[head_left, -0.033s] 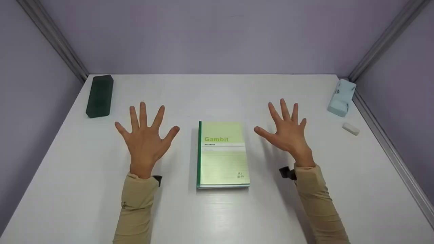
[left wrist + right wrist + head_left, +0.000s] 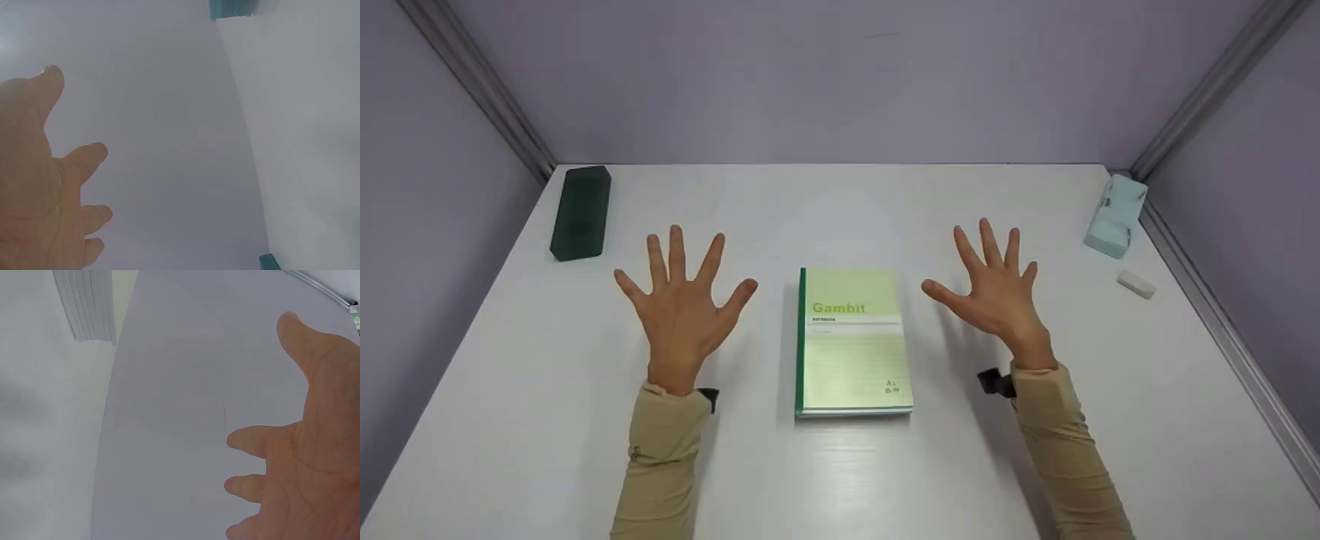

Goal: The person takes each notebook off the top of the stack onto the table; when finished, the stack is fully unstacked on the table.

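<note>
Between the two hands lies a stack of notebooks (image 2: pixel 856 360) on the white table. The top one has a pale green cover marked "Gambit" and a dark green spine on its left side. To the left of the stack, the left hand (image 2: pixel 681 319) is held palm down with its fingers spread and nothing in it. On the other side, the right hand (image 2: pixel 1001 300) is likewise spread wide and holds nothing. In the left wrist view the green spines (image 2: pixel 232 8) show at the top edge. Layered page edges (image 2: pixel 87 306) appear at upper left in the right wrist view.
A dark green box (image 2: pixel 581 214) lies at the table's back left. At the back right is a light blue block-like holder (image 2: pixel 1116 217), with a small white eraser-like block (image 2: pixel 1136 284) just in front of it. Grey walls (image 2: pixel 840 82) enclose the table's back and sides.
</note>
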The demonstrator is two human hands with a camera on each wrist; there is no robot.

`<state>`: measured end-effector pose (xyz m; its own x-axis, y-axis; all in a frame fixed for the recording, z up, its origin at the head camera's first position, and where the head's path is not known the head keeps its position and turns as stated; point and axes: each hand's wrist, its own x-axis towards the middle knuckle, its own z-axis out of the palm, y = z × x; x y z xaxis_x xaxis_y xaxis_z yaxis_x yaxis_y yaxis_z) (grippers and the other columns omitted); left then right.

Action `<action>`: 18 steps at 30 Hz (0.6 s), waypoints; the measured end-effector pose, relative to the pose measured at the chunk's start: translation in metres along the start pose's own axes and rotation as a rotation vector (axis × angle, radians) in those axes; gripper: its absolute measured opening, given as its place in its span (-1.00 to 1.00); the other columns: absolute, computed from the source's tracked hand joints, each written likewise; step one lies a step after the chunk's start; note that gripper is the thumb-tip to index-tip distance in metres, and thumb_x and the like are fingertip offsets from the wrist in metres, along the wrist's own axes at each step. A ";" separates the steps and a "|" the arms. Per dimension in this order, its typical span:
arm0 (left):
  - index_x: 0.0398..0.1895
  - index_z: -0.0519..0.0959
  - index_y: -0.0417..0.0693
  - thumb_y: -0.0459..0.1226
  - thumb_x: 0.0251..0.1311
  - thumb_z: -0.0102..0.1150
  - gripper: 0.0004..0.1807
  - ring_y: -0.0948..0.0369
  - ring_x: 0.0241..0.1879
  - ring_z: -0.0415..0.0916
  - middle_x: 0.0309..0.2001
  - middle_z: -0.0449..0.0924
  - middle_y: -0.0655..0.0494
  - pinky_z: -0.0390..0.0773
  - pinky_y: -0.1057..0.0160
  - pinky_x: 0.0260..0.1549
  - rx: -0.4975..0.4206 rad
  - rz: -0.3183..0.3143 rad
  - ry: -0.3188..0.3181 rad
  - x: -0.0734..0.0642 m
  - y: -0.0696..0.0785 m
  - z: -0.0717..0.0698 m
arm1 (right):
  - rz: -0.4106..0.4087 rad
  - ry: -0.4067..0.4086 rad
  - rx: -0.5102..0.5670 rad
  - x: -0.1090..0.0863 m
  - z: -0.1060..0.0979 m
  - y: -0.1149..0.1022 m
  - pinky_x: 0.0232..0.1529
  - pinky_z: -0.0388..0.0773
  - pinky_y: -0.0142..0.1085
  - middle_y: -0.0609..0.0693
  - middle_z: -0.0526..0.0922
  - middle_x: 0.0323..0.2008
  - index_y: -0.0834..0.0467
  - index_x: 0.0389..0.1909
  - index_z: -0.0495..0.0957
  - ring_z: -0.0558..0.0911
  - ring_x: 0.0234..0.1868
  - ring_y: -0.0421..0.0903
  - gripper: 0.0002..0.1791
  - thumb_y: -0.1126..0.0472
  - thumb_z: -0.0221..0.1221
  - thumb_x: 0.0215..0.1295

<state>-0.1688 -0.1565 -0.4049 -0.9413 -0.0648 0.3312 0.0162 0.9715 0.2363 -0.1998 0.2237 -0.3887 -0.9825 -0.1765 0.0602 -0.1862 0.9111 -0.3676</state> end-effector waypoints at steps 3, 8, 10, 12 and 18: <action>0.48 0.13 0.28 0.44 0.13 -0.24 -0.11 -0.17 0.47 -0.39 0.51 -0.17 -0.15 -0.59 -0.41 0.16 0.002 -0.007 -0.009 0.000 0.000 -0.001 | 0.000 0.002 0.003 0.000 0.000 0.000 0.14 -0.38 0.50 0.10 -0.36 0.52 -0.04 0.53 -0.16 -0.50 0.42 0.30 0.04 -0.47 -0.02 0.19; 0.49 0.11 0.28 0.45 0.14 -0.27 -0.11 -0.16 0.47 -0.42 0.51 -0.19 -0.17 -0.60 -0.39 0.17 0.003 -0.007 -0.028 0.000 0.001 -0.002 | 0.006 0.001 0.009 0.000 -0.001 0.000 0.14 -0.39 0.50 0.10 -0.36 0.52 -0.04 0.53 -0.15 -0.51 0.42 0.30 0.04 -0.47 -0.01 0.18; 0.49 0.11 0.28 0.45 0.14 -0.26 -0.10 -0.17 0.47 -0.41 0.51 -0.20 -0.18 -0.57 -0.40 0.18 -0.010 -0.004 -0.033 0.000 0.003 -0.003 | 0.007 0.005 0.015 0.000 -0.001 0.000 0.15 -0.39 0.50 0.12 -0.35 0.52 -0.03 0.53 -0.15 -0.49 0.42 0.32 0.04 -0.46 -0.01 0.18; 0.49 0.11 0.26 0.43 0.15 -0.22 -0.11 -0.19 0.46 -0.39 0.50 -0.21 -0.20 -0.50 -0.43 0.19 -0.042 -0.005 -0.050 0.000 0.004 -0.003 | 0.006 0.014 0.036 0.001 -0.001 0.000 0.15 -0.36 0.50 0.15 -0.33 0.52 -0.02 0.53 -0.13 -0.45 0.42 0.35 0.04 -0.45 0.00 0.19; 0.51 0.05 0.07 0.13 0.28 0.05 -0.18 -0.26 0.34 0.10 0.40 0.06 -0.36 0.16 -0.32 0.19 -0.362 -0.014 -0.211 -0.005 0.016 -0.001 | -0.028 0.009 0.257 0.001 0.005 0.000 0.27 -0.03 0.32 0.29 -0.04 0.46 0.14 0.51 -0.02 -0.05 0.43 0.35 -0.08 -0.27 0.05 0.31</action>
<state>-0.1636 -0.1408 -0.4020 -0.9901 0.0070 0.1403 0.0849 0.8257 0.5577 -0.2005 0.2219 -0.3933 -0.9771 -0.1964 0.0815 -0.2062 0.7812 -0.5893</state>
